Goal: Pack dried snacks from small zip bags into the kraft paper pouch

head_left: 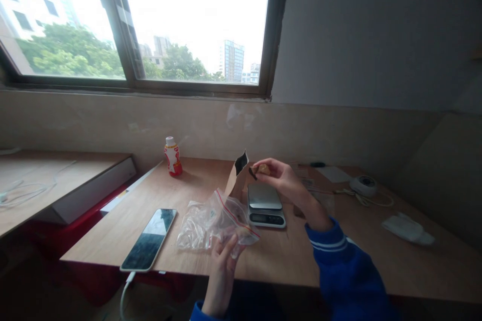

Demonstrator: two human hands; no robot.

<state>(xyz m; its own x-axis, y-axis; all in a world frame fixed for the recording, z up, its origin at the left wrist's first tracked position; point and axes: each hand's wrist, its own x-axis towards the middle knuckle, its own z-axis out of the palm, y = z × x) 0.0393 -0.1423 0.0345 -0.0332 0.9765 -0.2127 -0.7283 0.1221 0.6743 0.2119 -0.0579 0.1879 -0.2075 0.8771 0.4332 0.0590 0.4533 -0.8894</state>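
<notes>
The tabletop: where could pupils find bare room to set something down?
Bare tabletop lies between the drink bottle and the smartphone, and between the right sleeve and the white bundle. The middle is crowded: zip-lock bag, open pouch, digital scale, left hand and right hand.

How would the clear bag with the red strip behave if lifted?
The clear bag would likely sag and crumple, as its film is wrinkled. It looks thin and see-through, so the bag itself is probably light. Its shine hints at a slightly slippery feel.
</notes>
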